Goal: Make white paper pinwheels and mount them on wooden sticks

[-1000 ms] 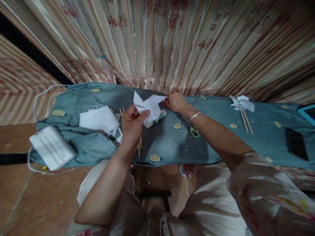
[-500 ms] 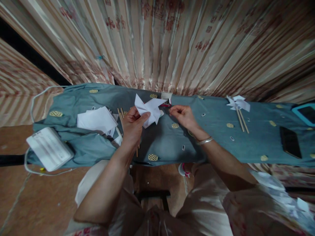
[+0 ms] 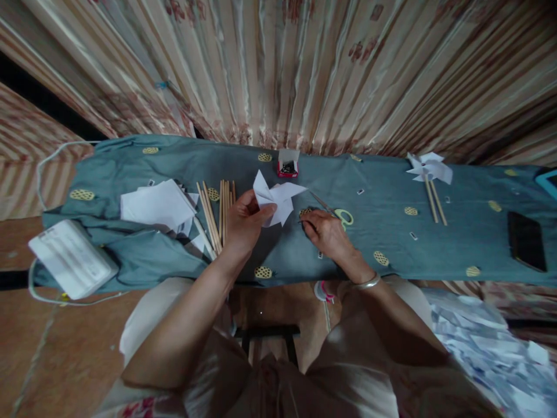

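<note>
R hand point(image 3: 328, 233) shifted from box point(image 3: 288, 168) to nr scissors point(image 3: 345, 217); couldn't tell grip. L hand point(image 3: 244, 225) pinched pinwheel point(image 3: 275, 200) above cloth point(image 3: 391, 238): blades folded, no stick seen. Far R, other pinwheels point(image 3: 435, 168) sat w/ sticks point(image 3: 438, 202).

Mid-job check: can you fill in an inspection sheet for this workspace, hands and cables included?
Surface: patterned blue-green cloth, rumpled at the left.
Job's things: paper pinwheel in hand; white sheets, loose sticks, open red box and scissors nearby; pinwheels on sticks at the right.
Clutter: white box at the left end, dark phone at the right.
Hands: left hand pinches the pinwheel; right hand is beside the scissors, its fingertip contents unclear.
Cables: white cable loops off the left end.
Surroundings: striped curtain behind; pale scraps heaped lower right.
</note>
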Motion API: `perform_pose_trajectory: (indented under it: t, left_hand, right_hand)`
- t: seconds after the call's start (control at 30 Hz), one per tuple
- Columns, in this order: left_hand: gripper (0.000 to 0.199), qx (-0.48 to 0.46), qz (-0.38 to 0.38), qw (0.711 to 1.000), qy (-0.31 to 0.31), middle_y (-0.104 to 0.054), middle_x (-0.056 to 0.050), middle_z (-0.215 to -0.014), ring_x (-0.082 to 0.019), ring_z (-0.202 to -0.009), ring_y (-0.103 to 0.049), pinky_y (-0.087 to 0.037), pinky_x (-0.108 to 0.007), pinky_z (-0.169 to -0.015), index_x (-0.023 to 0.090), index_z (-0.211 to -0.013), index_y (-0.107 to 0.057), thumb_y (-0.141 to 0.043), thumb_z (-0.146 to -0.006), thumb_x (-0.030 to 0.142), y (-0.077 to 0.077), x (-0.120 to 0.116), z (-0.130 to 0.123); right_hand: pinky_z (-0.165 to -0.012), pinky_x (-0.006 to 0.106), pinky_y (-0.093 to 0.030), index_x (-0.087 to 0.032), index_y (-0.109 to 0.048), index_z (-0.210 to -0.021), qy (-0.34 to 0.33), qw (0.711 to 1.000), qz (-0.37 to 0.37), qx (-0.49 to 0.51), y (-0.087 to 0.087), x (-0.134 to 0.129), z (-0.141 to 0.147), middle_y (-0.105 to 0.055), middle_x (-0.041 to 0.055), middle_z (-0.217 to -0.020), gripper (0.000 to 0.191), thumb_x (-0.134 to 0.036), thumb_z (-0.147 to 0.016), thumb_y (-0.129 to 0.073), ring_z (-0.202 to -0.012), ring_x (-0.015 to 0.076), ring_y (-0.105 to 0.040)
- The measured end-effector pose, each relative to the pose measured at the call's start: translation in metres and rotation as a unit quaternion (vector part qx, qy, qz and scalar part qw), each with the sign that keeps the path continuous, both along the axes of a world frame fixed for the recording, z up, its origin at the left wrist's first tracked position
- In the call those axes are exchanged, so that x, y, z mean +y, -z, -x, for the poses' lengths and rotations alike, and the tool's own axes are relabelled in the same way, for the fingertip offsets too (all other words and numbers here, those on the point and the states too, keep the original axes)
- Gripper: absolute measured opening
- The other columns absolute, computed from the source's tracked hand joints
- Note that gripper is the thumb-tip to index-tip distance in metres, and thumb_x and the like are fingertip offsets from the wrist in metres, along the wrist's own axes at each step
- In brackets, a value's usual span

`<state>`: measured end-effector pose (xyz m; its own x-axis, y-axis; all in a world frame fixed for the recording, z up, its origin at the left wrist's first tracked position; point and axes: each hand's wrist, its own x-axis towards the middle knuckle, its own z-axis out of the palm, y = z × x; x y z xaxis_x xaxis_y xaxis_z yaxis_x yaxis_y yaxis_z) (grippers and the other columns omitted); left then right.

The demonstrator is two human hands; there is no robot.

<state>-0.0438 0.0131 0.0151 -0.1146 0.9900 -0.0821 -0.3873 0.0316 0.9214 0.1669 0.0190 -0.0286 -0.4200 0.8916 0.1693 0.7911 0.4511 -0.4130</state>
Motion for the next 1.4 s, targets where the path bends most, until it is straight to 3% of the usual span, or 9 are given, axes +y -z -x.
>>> perform_pose_trajectory:
  t: [0.17,0.43,0.57,0.73,0.83,1.1,1.4]
  left_hand:
    - [0.029,0.006,0.013,1.0,0.015,-0.076,0.0,-0.082,-0.014,-0.069,-0.068,-0.054,-0.026,-0.065,0.021,-0.089,-0.074,-0.083,-0.062,0.021,0.001,-0.002,-0.005]
    - [0.031,0.004,0.028,0.999,0.022,-0.076,-0.001,-0.085,-0.015,-0.072,-0.069,-0.055,-0.026,-0.067,0.02,-0.091,-0.074,-0.083,-0.062,0.02,0.007,-0.004,-0.008]
    - [0.031,0.004,0.036,0.999,0.021,-0.076,0.0,-0.084,-0.014,-0.071,-0.068,-0.055,-0.025,-0.066,0.019,-0.091,-0.074,-0.084,-0.061,0.02,0.007,-0.004,-0.008]
    - [0.031,0.004,0.03,0.999,0.018,-0.076,-0.001,-0.084,-0.015,-0.071,-0.068,-0.055,-0.027,-0.066,0.019,-0.091,-0.074,-0.083,-0.061,0.02,0.006,-0.004,-0.008]
    - [0.031,0.006,0.033,0.999,0.019,-0.076,-0.001,-0.085,-0.016,-0.073,-0.069,-0.056,-0.028,-0.068,0.02,-0.091,-0.074,-0.083,-0.062,0.02,0.006,-0.004,-0.008]
    - [0.031,0.0,0.04,0.999,0.024,-0.077,-0.001,-0.084,-0.015,-0.071,-0.068,-0.055,-0.027,-0.066,0.019,-0.09,-0.074,-0.084,-0.061,0.021,0.008,-0.003,-0.009]
    - [0.029,-0.071,0.072,0.994,0.038,-0.078,-0.001,-0.088,-0.013,-0.072,-0.069,-0.055,-0.026,-0.069,0.02,-0.089,-0.075,-0.084,-0.062,0.019,0.013,-0.002,-0.008]
  right_hand:
    - [-0.071,0.03,-0.052,-0.021,-0.075,-0.093,0.07,0.985,0.108,0.119,0.0,0.01,-0.008,-0.078,0.0037,-0.089,0.019,-0.024,-0.09,-0.057,-0.074,0.0187,-0.069]
    - [-0.057,0.025,-0.04,-0.021,-0.072,-0.073,0.113,0.978,0.115,0.131,-0.005,0.01,0.004,-0.068,-0.0022,-0.063,0.013,-0.028,-0.082,-0.067,-0.055,0.0127,-0.056]
    - [-0.062,0.026,-0.045,-0.02,-0.074,-0.076,0.095,0.976,0.127,0.151,-0.003,0.012,-0.002,-0.071,-0.0002,-0.069,0.015,-0.028,-0.084,-0.064,-0.061,0.0144,-0.061]
    - [-0.079,0.034,-0.054,-0.021,-0.077,-0.095,0.05,0.966,0.165,0.195,0.002,0.013,-0.013,-0.079,0.0042,-0.097,0.019,-0.022,-0.085,-0.061,-0.083,0.0195,-0.071]
    - [-0.086,0.037,-0.055,-0.022,-0.078,-0.099,0.022,0.97,0.167,0.176,0.0,0.011,-0.014,-0.078,0.0052,-0.103,0.022,-0.019,-0.085,-0.061,-0.09,0.0211,-0.072]
    - [-0.084,0.036,-0.053,-0.022,-0.076,-0.092,-0.024,0.987,0.134,0.09,-0.013,0.009,-0.012,-0.077,0.0065,-0.098,0.016,-0.016,-0.087,-0.062,-0.091,0.0219,-0.071]
    - [-0.09,0.041,-0.052,-0.019,-0.072,-0.095,-0.065,0.997,0.026,0.024,-0.005,-0.002,-0.014,-0.076,0.0109,-0.098,0.023,-0.019,-0.095,-0.05,-0.093,0.0259,-0.068]
